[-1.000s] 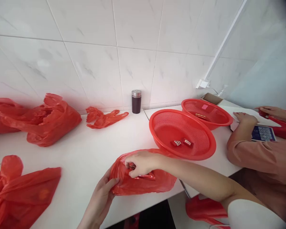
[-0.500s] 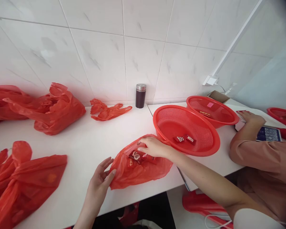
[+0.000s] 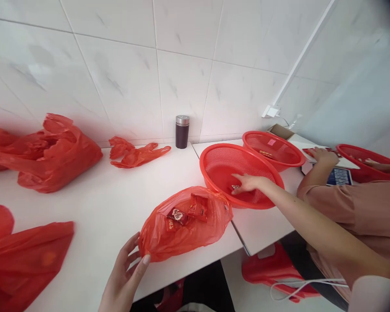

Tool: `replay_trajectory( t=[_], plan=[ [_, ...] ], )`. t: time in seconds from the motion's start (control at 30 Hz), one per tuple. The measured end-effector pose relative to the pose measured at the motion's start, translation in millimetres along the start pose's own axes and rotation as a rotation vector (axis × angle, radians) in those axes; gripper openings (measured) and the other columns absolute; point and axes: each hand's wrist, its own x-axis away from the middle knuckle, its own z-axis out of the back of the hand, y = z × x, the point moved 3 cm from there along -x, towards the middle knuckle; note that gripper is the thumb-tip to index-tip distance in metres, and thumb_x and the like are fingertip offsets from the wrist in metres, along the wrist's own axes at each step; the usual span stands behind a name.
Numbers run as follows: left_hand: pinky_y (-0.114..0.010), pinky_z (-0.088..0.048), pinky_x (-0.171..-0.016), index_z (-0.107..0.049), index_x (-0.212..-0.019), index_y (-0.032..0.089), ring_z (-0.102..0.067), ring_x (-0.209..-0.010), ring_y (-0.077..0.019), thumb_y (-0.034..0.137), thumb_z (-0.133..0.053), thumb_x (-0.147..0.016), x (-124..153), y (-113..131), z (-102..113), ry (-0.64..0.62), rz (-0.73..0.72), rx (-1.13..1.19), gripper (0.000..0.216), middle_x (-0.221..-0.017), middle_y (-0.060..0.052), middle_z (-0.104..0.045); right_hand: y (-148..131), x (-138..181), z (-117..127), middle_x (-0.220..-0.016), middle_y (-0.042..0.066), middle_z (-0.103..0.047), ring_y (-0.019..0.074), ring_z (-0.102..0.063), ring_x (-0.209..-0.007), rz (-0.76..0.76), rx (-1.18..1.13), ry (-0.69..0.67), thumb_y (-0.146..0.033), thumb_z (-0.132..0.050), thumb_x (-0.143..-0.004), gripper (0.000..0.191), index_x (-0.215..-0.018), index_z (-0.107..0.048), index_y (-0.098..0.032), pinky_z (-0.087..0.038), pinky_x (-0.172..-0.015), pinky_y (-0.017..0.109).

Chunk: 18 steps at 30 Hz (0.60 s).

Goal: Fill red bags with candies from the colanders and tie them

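Observation:
My left hand [image 3: 125,268] is at the left end of a red plastic bag [image 3: 156,227], thumb and fingers apart, fingertips touching the film. The bag lies flattened on the white table with its mouth towards the right. Several small red wrapped packets [image 3: 178,216] show inside or through it. My right hand [image 3: 247,183] reaches into the nearer red perforated basket [image 3: 211,162], fingers spread. A small red packet with white print [image 3: 235,187] lies at its fingertips, partly covered by the hand.
Behind stands a second red basket [image 3: 289,158] with a few packets. A dark tumbler [image 3: 182,134] and a crumpled red bag [image 3: 136,156] are near the wall. Filled red bags [image 3: 65,160] sit left. At right, a co-worker's hand [image 3: 325,157] is over a scale [image 3: 339,177].
My right hand has left the red bag and moved right into the nearer basket. A packet now shows near the bag's mouth. The left hand stays at the bag's end.

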Motion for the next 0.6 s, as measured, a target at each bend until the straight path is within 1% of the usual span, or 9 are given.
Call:
replay_trajectory(
  t=[0.03,0.1,0.2,0.3,0.37,0.4,0.5,0.57,0.6],
  plan=[
    [-0.045,-0.048,-0.095,-0.049,-0.130,0.030,-0.056,-0.116,-0.0298,0.061,-0.061,-0.076,1,0,-1,0.012,0.007,-0.003,0.064,-0.135,-0.007,-0.054,6,-6,-8,-0.135,0.020,-0.049,0.0362,-0.058,-0.111,-0.025,0.026,-0.029,-0.061,-0.075,-0.061,0.099,-0.145,-0.038,-0.024,-0.049,-0.082,0.043],
    [-0.046,-0.048,-0.095,-0.048,-0.131,0.031,-0.057,-0.114,-0.0294,0.063,-0.060,-0.075,0,0,-3,0.018,0.017,-0.017,0.066,-0.134,-0.007,-0.055,8,-13,-20,-0.131,0.021,-0.051,0.0360,-0.059,-0.108,-0.025,0.030,-0.016,-0.058,-0.075,-0.063,0.091,-0.141,-0.043,-0.022,-0.048,-0.081,0.043],
    [-0.044,-0.050,-0.092,-0.047,-0.132,0.031,-0.059,-0.111,-0.0284,0.064,-0.061,-0.073,-2,-1,-3,0.037,-0.005,-0.040,0.069,-0.130,-0.006,-0.056,-1,-18,-30,-0.119,0.017,-0.058,0.0317,-0.063,-0.098,0.018,0.016,-0.007,-0.047,-0.074,-0.067,0.062,-0.122,-0.058,-0.021,-0.047,-0.076,0.039],
    [-0.040,-0.052,-0.083,-0.050,-0.126,0.028,-0.061,-0.100,-0.0261,0.063,-0.064,-0.070,-6,-6,0,0.046,-0.065,-0.093,0.068,-0.116,-0.006,-0.058,-7,-21,-26,-0.090,0.007,-0.066,0.0227,-0.065,-0.076,0.093,-0.046,-0.052,-0.035,-0.076,-0.067,0.031,-0.092,-0.065,-0.021,-0.047,-0.066,0.030],
    [-0.038,-0.052,-0.076,-0.051,-0.118,0.025,-0.062,-0.088,-0.0234,0.063,-0.067,-0.068,-8,-11,6,0.053,-0.101,-0.146,0.065,-0.097,-0.003,-0.058,-10,-18,-16,-0.078,0.003,-0.065,0.0178,-0.063,-0.066,0.141,-0.103,-0.050,-0.032,-0.073,-0.070,0.020,-0.082,-0.063,-0.020,-0.046,-0.060,0.027],
    [-0.036,-0.051,-0.073,-0.052,-0.114,0.024,-0.061,-0.082,-0.0219,0.063,-0.067,-0.067,-8,-14,9,0.058,-0.110,-0.175,0.062,-0.088,-0.001,-0.056,-11,-14,-9,-0.078,0.003,-0.064,0.0165,-0.063,-0.066,0.159,-0.126,-0.032,-0.033,-0.070,-0.073,0.018,-0.082,-0.061,-0.020,-0.046,-0.060,0.026],
    [-0.032,-0.048,-0.065,-0.052,-0.103,0.023,-0.056,-0.069,-0.0190,0.063,-0.066,-0.069,-9,-18,14,-0.005,-0.083,-0.240,0.054,-0.074,0.003,-0.053,-30,13,14,-0.083,0.003,-0.064,0.0155,-0.062,-0.073,0.269,-0.305,0.154,-0.040,-0.059,-0.084,0.021,-0.090,-0.058,-0.020,-0.047,-0.063,0.024],
    [-0.030,-0.046,-0.061,-0.054,-0.093,0.023,-0.054,-0.066,-0.0178,0.061,-0.063,-0.073,-8,-18,12,-0.110,-0.036,-0.258,0.045,-0.073,0.002,-0.056,-56,40,22,-0.085,0.002,-0.062,0.0159,-0.062,-0.077,0.428,-0.522,0.322,-0.047,-0.057,-0.085,0.028,-0.095,-0.057,-0.021,-0.048,-0.065,0.026],
    [-0.028,-0.045,-0.060,-0.055,-0.087,0.022,-0.053,-0.065,-0.0170,0.060,-0.062,-0.075,-7,-17,10,-0.162,-0.021,-0.259,0.040,-0.072,0.001,-0.056,-72,54,19,-0.084,0.001,-0.062,0.0159,-0.061,-0.076,0.521,-0.612,0.366,-0.049,-0.057,-0.085,0.031,-0.097,-0.058,-0.021,-0.049,-0.065,0.026]
  ],
)
